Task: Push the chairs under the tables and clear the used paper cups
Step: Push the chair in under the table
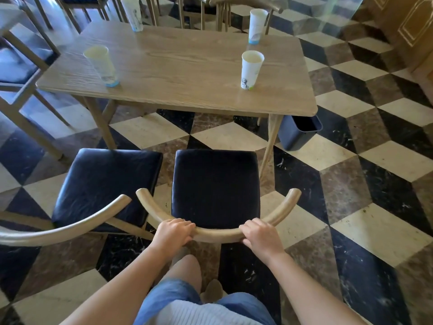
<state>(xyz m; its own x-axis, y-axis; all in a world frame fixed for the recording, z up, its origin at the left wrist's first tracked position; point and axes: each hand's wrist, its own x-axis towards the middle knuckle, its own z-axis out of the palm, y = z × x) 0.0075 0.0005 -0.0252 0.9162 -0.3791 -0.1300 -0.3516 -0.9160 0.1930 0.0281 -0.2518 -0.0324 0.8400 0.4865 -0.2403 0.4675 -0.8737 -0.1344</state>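
Both hands on the curved back rail of the nearer chair point(215, 186). Left hand point(172, 232) and right hand point(262, 236) sit either side of the rail's centre, fingers curled over its top; grip on each side is wrapped round the wood, not spread. Symmetric hold probably chosen so the chair travels straight rather than swinging.

This chair stands well clear of the bench point(178, 73), seat facing it and lined up with the gap between the front legs. Judged step: pushing it forward under the top. Not yet under.

Second chair point(105, 184) just to the left, angled slightly, also pulled out, untouched.

Bench top next. Paper cups counted: four, all upright, one near each corner.
- near left cup point(102, 65)
- near right cup point(251, 69)
- far left cup point(132, 12)
- far right cup point(257, 25)
Spacing suggests one cup per seat. Contents cannot be read.

Dark bin point(298, 132) on the floor by the bench's right front leg, open top; likely destination for the cups.

Chairs at this bench: two near, at least two more behind its far edge, only partly visible. Further chairs at far left belong to another setting.
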